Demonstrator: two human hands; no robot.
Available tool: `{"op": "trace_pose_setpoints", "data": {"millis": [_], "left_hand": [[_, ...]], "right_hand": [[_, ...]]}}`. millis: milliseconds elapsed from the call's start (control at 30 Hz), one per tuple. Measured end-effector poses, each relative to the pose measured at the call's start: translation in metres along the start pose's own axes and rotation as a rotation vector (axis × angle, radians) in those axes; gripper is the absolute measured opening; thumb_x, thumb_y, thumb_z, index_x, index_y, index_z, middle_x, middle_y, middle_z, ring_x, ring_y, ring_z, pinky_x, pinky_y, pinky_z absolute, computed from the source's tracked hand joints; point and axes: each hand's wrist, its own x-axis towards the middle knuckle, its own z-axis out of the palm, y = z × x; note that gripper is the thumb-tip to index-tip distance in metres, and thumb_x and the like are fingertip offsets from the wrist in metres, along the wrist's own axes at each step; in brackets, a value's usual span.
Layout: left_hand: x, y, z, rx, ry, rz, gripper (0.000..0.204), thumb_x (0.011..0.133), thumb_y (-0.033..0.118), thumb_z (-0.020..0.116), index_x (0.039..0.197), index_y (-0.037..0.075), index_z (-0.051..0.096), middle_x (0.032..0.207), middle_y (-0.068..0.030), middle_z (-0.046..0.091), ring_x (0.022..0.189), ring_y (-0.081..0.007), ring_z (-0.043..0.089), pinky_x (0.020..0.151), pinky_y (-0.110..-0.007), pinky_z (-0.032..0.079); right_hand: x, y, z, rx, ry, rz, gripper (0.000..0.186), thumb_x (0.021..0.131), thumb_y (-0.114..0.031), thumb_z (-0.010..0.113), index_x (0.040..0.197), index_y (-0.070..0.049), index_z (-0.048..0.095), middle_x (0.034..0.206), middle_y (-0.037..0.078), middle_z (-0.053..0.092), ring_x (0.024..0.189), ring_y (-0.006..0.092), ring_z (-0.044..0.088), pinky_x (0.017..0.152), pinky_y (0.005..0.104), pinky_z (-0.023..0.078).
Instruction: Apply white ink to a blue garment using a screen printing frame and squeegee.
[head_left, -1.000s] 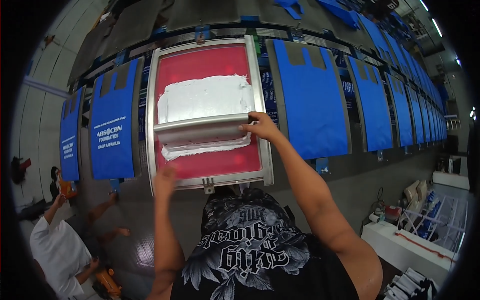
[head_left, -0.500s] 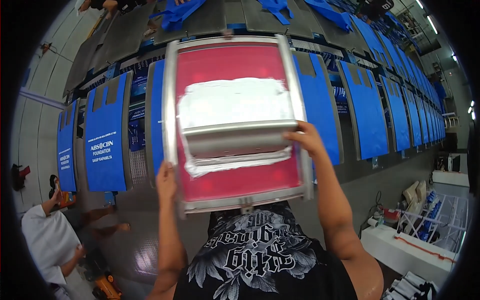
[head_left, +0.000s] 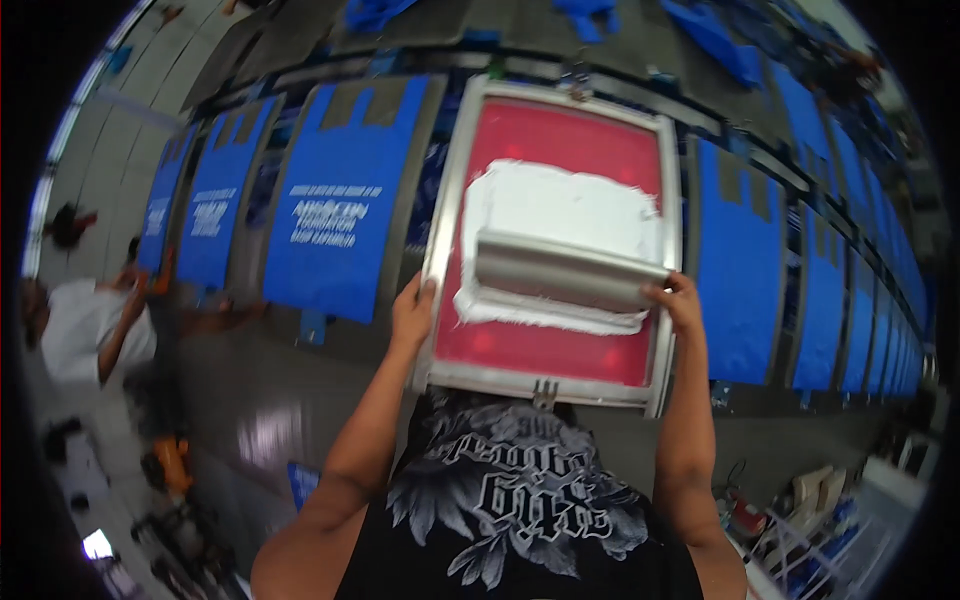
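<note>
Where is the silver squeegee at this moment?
In the head view, right of centre: the silver squeegee sits across the white ink inside the screen frame, its right end at the right hand.

Dim light, motion blur, pale glare on floor (head_left: 272, 434)

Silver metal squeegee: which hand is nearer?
Right. The right hand holds the right end of the silver metal squeegee; the left hand is at the left rail of the silver metal frame, off the squeegee.

white-shirted co-worker (head_left: 95, 325) at left, orange object (head_left: 172, 465), white rack (head_left: 822, 545) lower right
</note>
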Motion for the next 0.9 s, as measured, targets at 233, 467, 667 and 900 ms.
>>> {"op": "trace_pose_setpoints", "data": {"millis": [233,467,667,900], "left_hand": [[0.009,-0.003,0.004,0.225,0.114,-0.007,0.043,0.093,0.03,0.056,0.123,-0.001,0.055,0.116,-0.0159,0.062,0.105,-0.0166,0.056,0.09,-0.029,0.043],[0.017,-0.012,0.01,0.015,0.039,-0.031,0.049,0.093,0.038,0.055,0.126,0.003,0.054,0.112,-0.0096,0.064,0.101,-0.0133,0.055,0.088,-0.027,0.043],[0.009,-0.008,0.007,0.029,0.015,-0.001,0.049,0.094,0.038,0.053,0.128,0.002,0.053,0.111,-0.0101,0.063,0.098,-0.0145,0.056,0.086,-0.027,0.043],[0.015,-0.022,0.012,-0.01,0.019,-0.042,0.052,0.093,0.039,0.054,0.13,0.003,0.05,0.108,-0.0151,0.064,0.097,-0.0204,0.059,0.088,-0.03,0.043]], "right_hand": [[0.013,0.012,0.003,0.1,-0.065,-0.139,0.038,0.067,-0.018,0.077,0.098,0.003,0.068,0.087,0.008,0.066,0.082,0.0146,0.06,0.077,0.0284,0.045],[0.014,0.035,0.002,0.174,-0.123,-0.156,0.042,0.071,-0.018,0.078,0.106,0.001,0.064,0.094,0.007,0.066,0.088,0.015,0.058,0.084,0.0272,0.043],[0.007,0.025,0.005,0.168,-0.102,-0.087,0.046,0.068,-0.019,0.081,0.106,0.001,0.066,0.091,0.008,0.067,0.085,0.0142,0.059,0.08,0.0276,0.044],[0.012,0.035,0.005,0.149,-0.101,-0.151,0.043,0.07,-0.019,0.079,0.105,0.001,0.066,0.091,0.008,0.067,0.086,0.0148,0.059,0.081,0.0277,0.044]]}}
